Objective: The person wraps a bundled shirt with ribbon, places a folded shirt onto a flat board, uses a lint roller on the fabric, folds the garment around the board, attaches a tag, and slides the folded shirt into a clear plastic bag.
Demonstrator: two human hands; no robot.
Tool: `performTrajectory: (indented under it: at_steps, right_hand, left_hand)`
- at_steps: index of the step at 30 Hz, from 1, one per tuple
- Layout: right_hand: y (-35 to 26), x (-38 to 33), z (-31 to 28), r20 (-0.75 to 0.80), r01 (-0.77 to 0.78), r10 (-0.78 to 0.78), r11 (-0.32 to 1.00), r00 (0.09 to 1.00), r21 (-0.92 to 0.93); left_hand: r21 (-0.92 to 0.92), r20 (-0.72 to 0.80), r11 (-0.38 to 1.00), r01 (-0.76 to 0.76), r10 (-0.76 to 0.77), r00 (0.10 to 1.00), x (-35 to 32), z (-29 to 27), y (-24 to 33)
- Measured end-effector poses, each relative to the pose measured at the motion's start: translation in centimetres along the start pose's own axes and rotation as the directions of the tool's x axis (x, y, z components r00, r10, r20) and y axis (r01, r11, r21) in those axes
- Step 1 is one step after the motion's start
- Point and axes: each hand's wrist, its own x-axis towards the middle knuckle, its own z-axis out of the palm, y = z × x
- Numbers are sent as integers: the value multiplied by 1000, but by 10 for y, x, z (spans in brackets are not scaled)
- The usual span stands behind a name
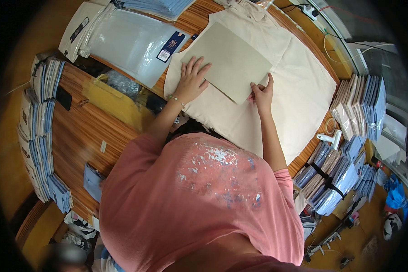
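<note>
A stiff grey-beige cardboard sheet [233,59] lies at a slant on a cream cloth piece [299,99] spread over the table. My left hand [192,84] rests flat with fingers spread, its fingertips on the cloth and by the sheet's left edge. At the sheet's right edge, my right hand [262,93] has its thumb against the board and other fingers curled below, while the index finger points up. How far those curled fingers reach under the board is hidden. The cloth's gathered far end [240,5] shows at the top.
Left of the cloth lies a clear plastic bag [127,43] with a dark blue tag [171,46]. Packed folded garments line the left edge [41,122] and right side [328,177]. A yellow packet [118,102], a dark phone [64,98] and a white-handled tool [331,138] lie about.
</note>
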Motion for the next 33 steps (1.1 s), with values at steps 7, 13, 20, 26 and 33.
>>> performTrajectory:
  at_steps: [7, 13, 20, 26, 33]
  right_hand:
    - [0, 8, -6, 88, 40, -23, 979, 996, -198]
    - [-2, 9, -8, 113, 54, -29, 973, 993, -225]
    - [-18, -18, -37, -11, 213, -320, 657, 947, -723]
    - [61, -148, -214, -282, -189, -126, 485, 951, -854]
    - [165, -245, -225, -558, -355, -101, 676, 824, -646]
  left_hand:
    - [8, -54, 1000, -30, 30, 998, 0, 1, 3]
    - [35, -63, 999, -37, 39, 997, -1, 0, 2]
    - [-22, -98, 998, -55, 52, 994, -3, -42, 29]
    - [-96, 993, 662, 744, 117, 25, -84, -37, 8]
    - [-249, 958, -817, 521, -126, 259, -156, 150, -36]
